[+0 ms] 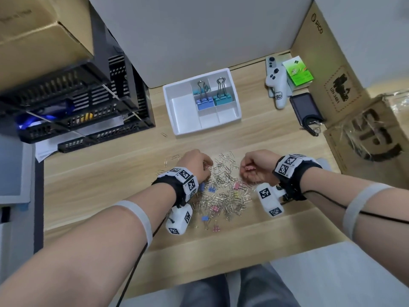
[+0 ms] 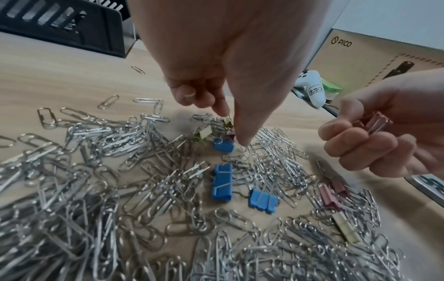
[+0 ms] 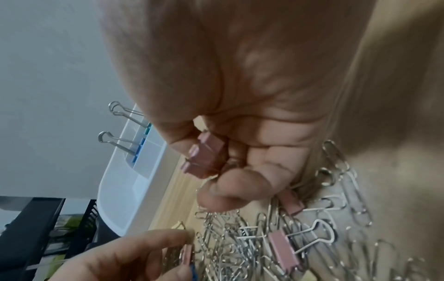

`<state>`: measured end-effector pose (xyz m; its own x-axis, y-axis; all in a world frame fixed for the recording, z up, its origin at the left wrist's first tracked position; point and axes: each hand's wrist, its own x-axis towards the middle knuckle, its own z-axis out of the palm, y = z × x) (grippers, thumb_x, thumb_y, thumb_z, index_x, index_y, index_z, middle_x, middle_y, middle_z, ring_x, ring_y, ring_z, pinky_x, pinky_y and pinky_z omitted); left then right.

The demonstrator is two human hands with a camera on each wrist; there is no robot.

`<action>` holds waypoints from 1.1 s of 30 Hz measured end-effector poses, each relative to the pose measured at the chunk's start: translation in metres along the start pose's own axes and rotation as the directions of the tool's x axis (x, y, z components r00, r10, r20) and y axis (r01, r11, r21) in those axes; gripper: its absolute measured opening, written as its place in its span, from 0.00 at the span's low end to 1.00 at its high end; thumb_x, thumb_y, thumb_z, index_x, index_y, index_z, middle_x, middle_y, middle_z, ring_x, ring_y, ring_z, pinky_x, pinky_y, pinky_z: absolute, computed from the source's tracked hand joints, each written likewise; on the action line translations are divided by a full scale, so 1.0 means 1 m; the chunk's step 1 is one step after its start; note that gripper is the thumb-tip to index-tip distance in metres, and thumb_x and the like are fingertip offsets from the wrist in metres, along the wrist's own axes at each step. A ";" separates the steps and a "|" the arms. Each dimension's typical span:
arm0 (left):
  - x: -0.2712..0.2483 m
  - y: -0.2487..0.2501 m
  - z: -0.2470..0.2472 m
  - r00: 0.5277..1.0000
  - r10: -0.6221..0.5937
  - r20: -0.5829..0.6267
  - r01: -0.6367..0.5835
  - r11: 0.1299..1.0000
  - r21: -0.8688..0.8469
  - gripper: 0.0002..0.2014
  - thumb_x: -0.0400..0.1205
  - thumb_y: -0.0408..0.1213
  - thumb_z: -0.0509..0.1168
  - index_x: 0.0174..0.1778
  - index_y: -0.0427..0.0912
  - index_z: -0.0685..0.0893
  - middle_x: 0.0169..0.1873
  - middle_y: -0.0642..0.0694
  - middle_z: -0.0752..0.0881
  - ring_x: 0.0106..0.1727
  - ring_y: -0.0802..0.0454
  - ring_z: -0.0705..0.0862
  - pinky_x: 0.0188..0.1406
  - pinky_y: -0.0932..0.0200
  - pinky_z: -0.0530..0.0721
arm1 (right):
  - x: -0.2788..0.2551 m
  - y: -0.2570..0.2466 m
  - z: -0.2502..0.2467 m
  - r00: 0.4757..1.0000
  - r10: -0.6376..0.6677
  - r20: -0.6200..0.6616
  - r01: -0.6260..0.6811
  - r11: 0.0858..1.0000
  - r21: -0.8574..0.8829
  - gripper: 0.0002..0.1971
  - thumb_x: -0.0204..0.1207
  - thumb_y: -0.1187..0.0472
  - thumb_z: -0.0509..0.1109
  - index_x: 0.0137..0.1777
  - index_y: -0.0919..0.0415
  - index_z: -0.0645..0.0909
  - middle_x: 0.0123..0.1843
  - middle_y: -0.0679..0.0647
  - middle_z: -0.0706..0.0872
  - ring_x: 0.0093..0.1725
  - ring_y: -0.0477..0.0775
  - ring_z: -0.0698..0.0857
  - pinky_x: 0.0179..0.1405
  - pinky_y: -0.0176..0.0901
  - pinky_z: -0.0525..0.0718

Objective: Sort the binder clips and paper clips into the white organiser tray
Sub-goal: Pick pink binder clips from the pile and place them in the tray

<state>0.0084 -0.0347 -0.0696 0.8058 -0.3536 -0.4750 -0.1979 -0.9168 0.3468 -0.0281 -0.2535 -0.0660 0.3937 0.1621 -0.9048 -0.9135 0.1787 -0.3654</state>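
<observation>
Pink binder clips (image 3: pixel 204 154) in R-hand (image 1: pixel 257 167) grip.

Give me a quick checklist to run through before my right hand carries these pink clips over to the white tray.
1. Right hand grips the small pink binder clips: ok.
2. Left hand clear of the path, pinching a small yellow binder clip in the pile: ok.
3. White plastic organiser tray has bare compartments: ok.
4. Large blue binder clip and large teal binder clip standing in rear compartments, apart from the front ones: ok.
5. Silver paper clips snagged on the held clips: cannot tell.
</observation>
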 end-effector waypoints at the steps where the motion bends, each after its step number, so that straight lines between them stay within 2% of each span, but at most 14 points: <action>1: 0.000 0.001 0.001 1.000 0.013 0.002 -0.013 1.000 0.006 0.08 0.76 0.43 0.74 0.51 0.54 0.92 0.49 0.52 0.84 0.50 0.52 0.84 0.53 0.54 0.87 | 0.001 0.001 -0.002 0.997 -0.053 -0.048 0.054 0.998 0.038 0.10 0.68 0.75 0.53 0.34 0.64 0.72 0.26 0.61 0.76 0.19 0.54 0.74 0.18 0.38 0.77; 3: -0.001 0.002 0.003 1.000 0.024 -0.001 -0.024 0.999 0.025 0.05 0.77 0.43 0.74 0.47 0.52 0.92 0.46 0.52 0.84 0.48 0.52 0.85 0.51 0.54 0.87 | 0.002 0.001 -0.005 0.981 -0.143 -0.134 0.151 0.988 0.045 0.11 0.53 0.75 0.51 0.32 0.65 0.72 0.23 0.61 0.73 0.21 0.53 0.72 0.25 0.38 0.72; 4: -0.001 0.002 0.004 1.000 0.019 -0.003 -0.019 1.000 0.023 0.04 0.78 0.42 0.74 0.46 0.50 0.92 0.45 0.52 0.85 0.48 0.52 0.85 0.51 0.55 0.87 | 0.002 0.001 -0.005 0.971 -0.176 -0.163 0.179 0.984 0.007 0.12 0.50 0.75 0.52 0.31 0.65 0.72 0.21 0.60 0.72 0.22 0.53 0.72 0.28 0.39 0.70; 7: -0.003 0.004 0.003 1.000 -0.003 -0.001 0.003 1.000 -0.020 0.03 0.79 0.39 0.73 0.45 0.47 0.92 0.44 0.52 0.90 0.46 0.53 0.87 0.53 0.54 0.88 | -0.001 -0.001 -0.008 0.938 -0.275 -0.209 0.224 0.945 -0.238 0.12 0.62 0.78 0.51 0.31 0.65 0.73 0.16 0.59 0.73 0.24 0.55 0.71 0.28 0.41 0.66; 10: -0.007 0.004 -0.003 1.000 -0.021 0.012 0.021 1.000 -0.001 0.06 0.79 0.35 0.70 0.44 0.47 0.92 0.44 0.52 0.91 0.45 0.52 0.88 0.52 0.53 0.89 | -0.005 0.003 -0.008 0.914 -0.387 -0.119 0.233 0.744 -0.627 0.13 0.74 0.73 0.57 0.31 0.61 0.74 0.25 0.56 0.78 0.24 0.54 0.75 0.25 0.37 0.70; 13: -0.014 0.002 -0.010 0.998 -0.048 -0.030 0.047 0.998 -0.034 0.09 0.78 0.30 0.66 0.42 0.47 0.90 0.42 0.51 0.89 0.45 0.51 0.87 0.47 0.54 0.88 | -0.008 0.013 -0.008 0.868 -0.491 -0.071 0.222 0.514 -0.828 0.04 0.72 0.64 0.68 0.36 0.61 0.80 0.35 0.55 0.89 0.34 0.53 0.86 0.33 0.42 0.84; 15: -0.020 0.000 -0.016 0.996 -0.067 -0.057 0.064 0.997 -0.053 0.09 0.79 0.30 0.64 0.48 0.45 0.87 0.43 0.49 0.87 0.44 0.49 0.86 0.43 0.55 0.86 | -0.009 0.018 -0.008 0.874 -0.484 -0.032 0.165 0.359 -0.918 0.06 0.67 0.60 0.75 0.41 0.60 0.81 0.39 0.50 0.89 0.37 0.48 0.85 0.38 0.43 0.84; 18: -0.028 -0.003 -0.022 0.993 -0.100 -0.062 0.092 0.990 -0.110 0.15 0.81 0.32 0.62 0.63 0.41 0.83 0.47 0.43 0.88 0.45 0.46 0.86 0.41 0.56 0.84 | -0.009 0.023 -0.007 0.883 -0.470 -0.005 0.119 0.234 -0.965 0.11 0.65 0.55 0.77 0.44 0.52 0.79 0.38 0.45 0.85 0.37 0.48 0.84 0.36 0.42 0.81; 20: -0.033 -0.006 -0.024 0.990 -0.131 -0.048 0.122 0.981 -0.153 0.16 0.82 0.33 0.61 0.65 0.41 0.84 0.45 0.44 0.89 0.40 0.49 0.86 0.34 0.63 0.81 | -0.006 0.026 -0.006 0.882 -0.471 0.001 0.097 0.179 -0.979 0.11 0.64 0.53 0.75 0.43 0.51 0.78 0.38 0.46 0.86 0.39 0.52 0.86 0.39 0.44 0.84; 22: -0.038 -0.009 -0.022 0.987 -0.157 -0.028 0.149 0.970 -0.192 0.13 0.84 0.33 0.60 0.60 0.42 0.87 0.36 0.49 0.87 0.29 0.56 0.81 0.23 0.67 0.73 | -0.005 0.029 -0.004 0.879 -0.476 0.007 0.084 0.142 -0.986 0.10 0.63 0.52 0.74 0.41 0.51 0.78 0.38 0.45 0.86 0.40 0.53 0.86 0.41 0.46 0.86; 24: -0.043 -0.013 -0.021 0.985 -0.170 -0.023 0.161 0.963 -0.216 0.11 0.84 0.33 0.61 0.55 0.44 0.88 0.36 0.49 0.86 0.27 0.57 0.79 0.21 0.68 0.71 | -0.002 0.030 -0.003 0.871 -0.492 0.016 0.091 0.129 -0.987 0.07 0.64 0.54 0.73 0.39 0.52 0.79 0.37 0.45 0.86 0.40 0.53 0.86 0.41 0.47 0.87; 27: -0.050 -0.017 -0.021 0.983 -0.182 -0.010 0.174 0.952 -0.252 0.08 0.82 0.33 0.65 0.50 0.42 0.90 0.40 0.47 0.88 0.36 0.52 0.83 0.33 0.63 0.80 | 0.000 0.033 0.000 0.861 -0.509 0.019 0.094 0.122 -0.988 0.04 0.65 0.56 0.72 0.37 0.54 0.81 0.36 0.45 0.86 0.41 0.52 0.85 0.40 0.44 0.85; 30: -0.055 -0.020 -0.020 0.984 -0.178 0.004 0.172 0.947 -0.273 0.07 0.80 0.32 0.66 0.45 0.39 0.90 0.37 0.49 0.87 0.42 0.51 0.85 0.45 0.59 0.84 | 0.000 0.032 0.002 0.851 -0.525 0.005 0.089 0.135 -0.987 0.05 0.63 0.56 0.73 0.37 0.54 0.82 0.36 0.44 0.86 0.40 0.50 0.86 0.40 0.42 0.85; 33: -0.059 -0.022 -0.019 0.983 -0.183 0.000 0.175 0.942 -0.286 0.05 0.79 0.33 0.67 0.42 0.39 0.88 0.38 0.47 0.88 0.43 0.50 0.86 0.48 0.55 0.86 | -0.003 0.031 0.004 0.857 -0.515 0.013 0.100 0.142 -0.985 0.07 0.60 0.56 0.73 0.39 0.52 0.82 0.38 0.44 0.87 0.40 0.49 0.86 0.43 0.46 0.88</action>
<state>-0.0240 0.0095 -0.0343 0.8283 -0.1799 -0.5306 0.1144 -0.8728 0.4745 -0.0571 -0.2446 -0.0738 0.8093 0.0593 -0.5844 -0.1915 -0.9139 -0.3579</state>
